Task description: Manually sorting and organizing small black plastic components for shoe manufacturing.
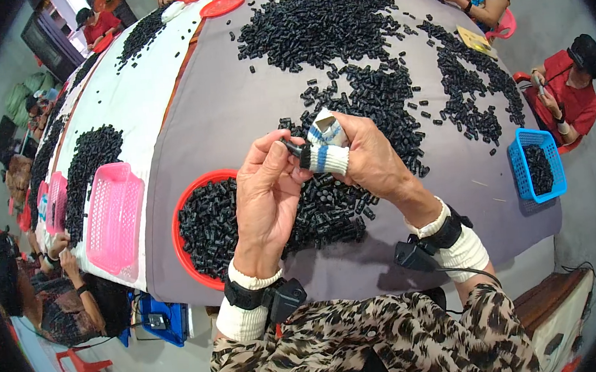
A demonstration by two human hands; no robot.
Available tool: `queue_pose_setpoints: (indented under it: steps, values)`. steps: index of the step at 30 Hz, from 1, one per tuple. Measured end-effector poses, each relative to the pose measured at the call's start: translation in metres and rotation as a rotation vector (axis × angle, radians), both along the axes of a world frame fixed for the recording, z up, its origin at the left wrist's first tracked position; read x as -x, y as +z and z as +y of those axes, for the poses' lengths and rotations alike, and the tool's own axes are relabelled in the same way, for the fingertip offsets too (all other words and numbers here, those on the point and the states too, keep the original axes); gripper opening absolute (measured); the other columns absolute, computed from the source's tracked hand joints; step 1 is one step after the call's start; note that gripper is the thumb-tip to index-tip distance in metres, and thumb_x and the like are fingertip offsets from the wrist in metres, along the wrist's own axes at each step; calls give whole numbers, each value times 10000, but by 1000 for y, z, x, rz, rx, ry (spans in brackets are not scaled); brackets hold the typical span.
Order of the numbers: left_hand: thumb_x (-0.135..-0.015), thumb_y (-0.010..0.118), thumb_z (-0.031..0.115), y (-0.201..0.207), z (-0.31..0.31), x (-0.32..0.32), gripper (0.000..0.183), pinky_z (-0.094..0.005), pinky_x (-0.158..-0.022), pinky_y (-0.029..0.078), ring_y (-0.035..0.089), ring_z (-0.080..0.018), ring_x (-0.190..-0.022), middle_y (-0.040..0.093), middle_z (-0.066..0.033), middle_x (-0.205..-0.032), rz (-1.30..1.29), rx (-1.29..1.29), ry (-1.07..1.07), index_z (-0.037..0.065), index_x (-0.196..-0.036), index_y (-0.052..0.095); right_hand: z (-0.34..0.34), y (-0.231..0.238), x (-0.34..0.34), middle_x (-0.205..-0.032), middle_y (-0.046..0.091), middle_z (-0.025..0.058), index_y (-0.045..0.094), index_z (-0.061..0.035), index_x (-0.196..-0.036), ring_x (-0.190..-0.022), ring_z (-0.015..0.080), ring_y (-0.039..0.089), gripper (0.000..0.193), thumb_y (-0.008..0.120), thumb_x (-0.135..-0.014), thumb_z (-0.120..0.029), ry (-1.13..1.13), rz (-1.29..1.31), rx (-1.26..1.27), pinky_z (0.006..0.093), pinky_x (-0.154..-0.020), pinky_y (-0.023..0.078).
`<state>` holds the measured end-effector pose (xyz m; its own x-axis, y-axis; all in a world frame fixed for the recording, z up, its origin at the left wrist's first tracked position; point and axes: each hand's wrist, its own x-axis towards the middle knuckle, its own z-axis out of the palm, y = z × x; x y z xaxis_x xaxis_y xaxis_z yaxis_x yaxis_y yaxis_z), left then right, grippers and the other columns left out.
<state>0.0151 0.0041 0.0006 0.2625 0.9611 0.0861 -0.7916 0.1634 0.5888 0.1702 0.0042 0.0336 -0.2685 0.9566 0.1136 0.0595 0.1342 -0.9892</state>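
My left hand (pixel 269 199) pinches a small black plastic part (pixel 292 147) between thumb and fingers, above the table. Close against it, my right hand (pixel 375 156) is closed, its fingers covered by white knitted cloth (pixel 329 160) with blue stripes and a dark edge. The far end of the part meets that cloth; what the right fingers grip is hidden. Below my hands, a round red basin (pixel 176 228) holds many similar black parts (pixel 209 218), and more lie loose beside it, partly behind my left hand.
Heaps of black parts (pixel 319 21) spread over the grey cloth (pixel 200 123). A blue basket (pixel 560 181) stands at the right edge, a pink basket (pixel 96 232) at left. A red lid (pixel 222 5) lies farther back. Other people sit around, one in red (pixel 573 94) at right.
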Motion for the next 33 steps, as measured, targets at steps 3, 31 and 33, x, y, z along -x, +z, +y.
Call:
queue_pose_setpoints:
  steps: [3, 31, 33]
  values:
    - [-890, 525, 121, -1, 1, -1, 231, -283, -723, 485, 559, -111, -805, 597, -84, -925, -27, -27, -26, -3, -1086, 523, -1, -1, 0, -682, 536, -23, 551, -17, -847, -617, 37, 442, 195, 648, -779, -172, 24, 32, -4, 218, -540, 384]
    - [-896, 514, 128, 5, -1, -1, 237, -272, -743, 502, 599, -134, -815, 606, -84, -910, 70, 55, -27, -33, -1069, 530, 21, 11, -6, -659, 559, 26, 580, -14, -839, -610, 103, 494, 371, 712, -704, -334, 258, -423, -129, 277, -563, 405]
    - [-895, 516, 128, 3, 0, -1, 239, -275, -747, 502, 599, -135, -819, 605, -84, -914, 71, 56, -29, -35, -1068, 530, 19, 17, -6, -663, 562, 29, 580, -14, -841, -615, 107, 498, 375, 711, -704, -338, 272, -411, -112, 281, -566, 408]
